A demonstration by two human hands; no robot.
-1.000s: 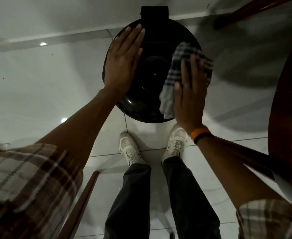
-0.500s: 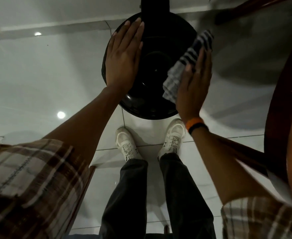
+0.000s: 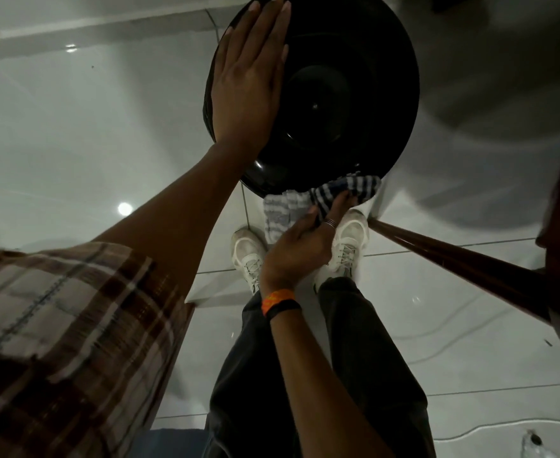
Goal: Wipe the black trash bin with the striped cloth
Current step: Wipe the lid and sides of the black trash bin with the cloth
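on white tiles, upright black trash bin (image 3: 354, 104), striped cloth (image 3: 308, 203) at near rim.

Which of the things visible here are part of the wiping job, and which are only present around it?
Part of the job:
black trash bin
striped cloth
left hand, flat on the bin's lid
right hand, gripping the cloth at the bin's near edge

Only around it:
wooden furniture leg
white shoes
tiled floor
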